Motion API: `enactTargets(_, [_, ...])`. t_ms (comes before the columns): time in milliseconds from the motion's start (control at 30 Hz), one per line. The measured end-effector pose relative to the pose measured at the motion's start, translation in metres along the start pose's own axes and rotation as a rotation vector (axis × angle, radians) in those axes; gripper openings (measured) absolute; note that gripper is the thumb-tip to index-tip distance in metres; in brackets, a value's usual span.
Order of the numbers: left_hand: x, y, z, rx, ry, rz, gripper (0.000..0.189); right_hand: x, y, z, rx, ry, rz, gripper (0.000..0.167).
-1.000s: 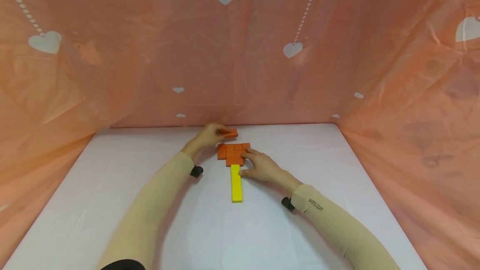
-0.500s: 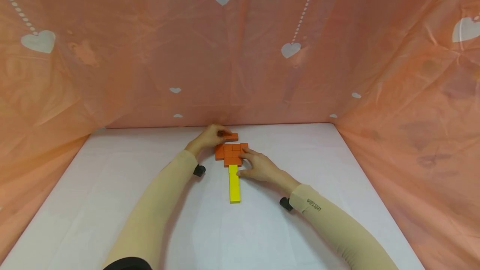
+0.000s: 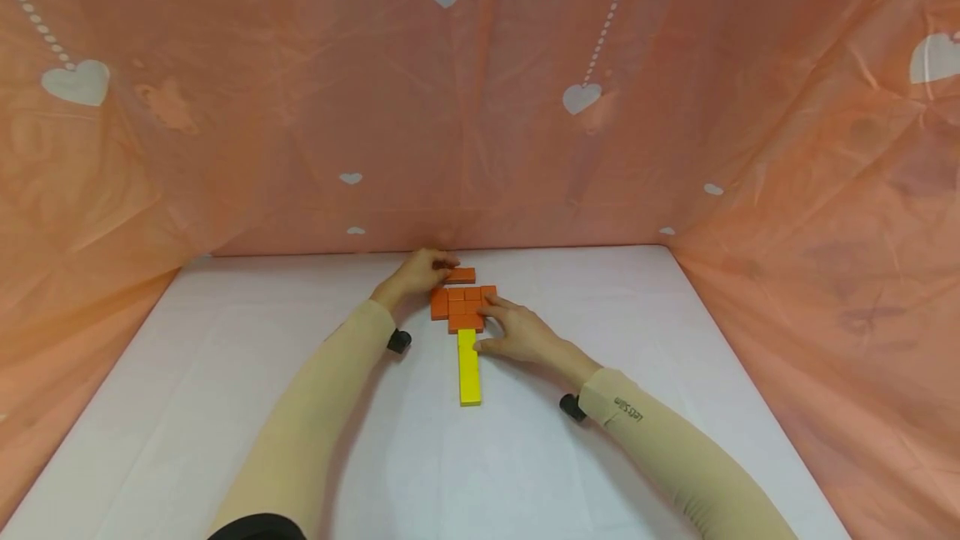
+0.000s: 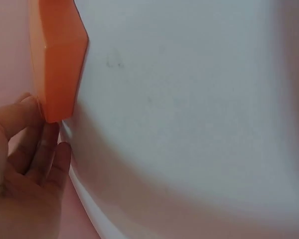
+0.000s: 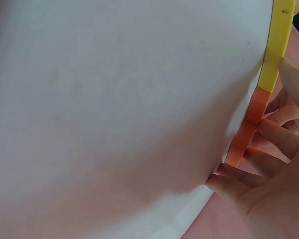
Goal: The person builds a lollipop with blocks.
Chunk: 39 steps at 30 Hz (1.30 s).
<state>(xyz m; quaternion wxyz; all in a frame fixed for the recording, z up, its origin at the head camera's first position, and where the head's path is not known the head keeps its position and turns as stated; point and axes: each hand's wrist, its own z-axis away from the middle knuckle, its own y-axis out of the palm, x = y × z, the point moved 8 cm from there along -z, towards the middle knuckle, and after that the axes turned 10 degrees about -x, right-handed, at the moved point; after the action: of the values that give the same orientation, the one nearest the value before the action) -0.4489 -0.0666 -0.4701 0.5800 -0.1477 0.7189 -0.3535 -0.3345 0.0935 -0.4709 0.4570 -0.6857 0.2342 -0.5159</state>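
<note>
In the head view an orange block (image 3: pixel 461 275) lies flat near the back of the table. My left hand (image 3: pixel 420 271) pinches its left end, fingertips overlapping it. The left wrist view shows that block (image 4: pixel 60 64) close up, with the thumb and fingers of the left hand (image 4: pixel 25 159) at its lower end. Several orange blocks (image 3: pixel 457 307) stand edge to edge just in front, above a long yellow strip (image 3: pixel 469 369). My right hand (image 3: pixel 521 333) rests against their right side, fingers extended. In the right wrist view its fingertips touch the orange blocks (image 5: pixel 245 134) and the yellow strip (image 5: pixel 276 45).
A white cloth covers the table (image 3: pixel 600 307). Peach curtains (image 3: pixel 525 148) with pale hearts hang at the back and both sides, the back one close behind the left hand. Small black cameras (image 3: pixel 400 342) sit at both wrists.
The left hand has brought its orange block slightly down and towards the grouped blocks, and it now lies flatter. The right hand keeps its place beside the group.
</note>
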Motion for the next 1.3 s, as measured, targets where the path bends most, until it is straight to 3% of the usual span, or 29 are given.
enactTargets(233, [-0.0006,0.0022,0.0024,0.008,-0.002,-0.049,0.028,0.0012,-0.0012,0.0005,-0.009,-0.011,0.0,0.066])
enactTargets(467, [0.0002,0.0052,0.0044,0.018,-0.027,-0.023,0.028,0.0017,-0.0025,0.0008,-0.003,-0.006,0.017,0.068])
enactTargets(733, [-0.0032,0.0071,0.0059,0.025,0.02,-0.051,0.026,0.0028,-0.0025,0.0008,-0.002,-0.007,0.005,0.067])
enactTargets(1300, [-0.005,0.0082,0.0084,0.03,0.005,-0.063,0.026,0.0017,-0.0018,0.0011,-0.017,-0.017,-0.005,0.066])
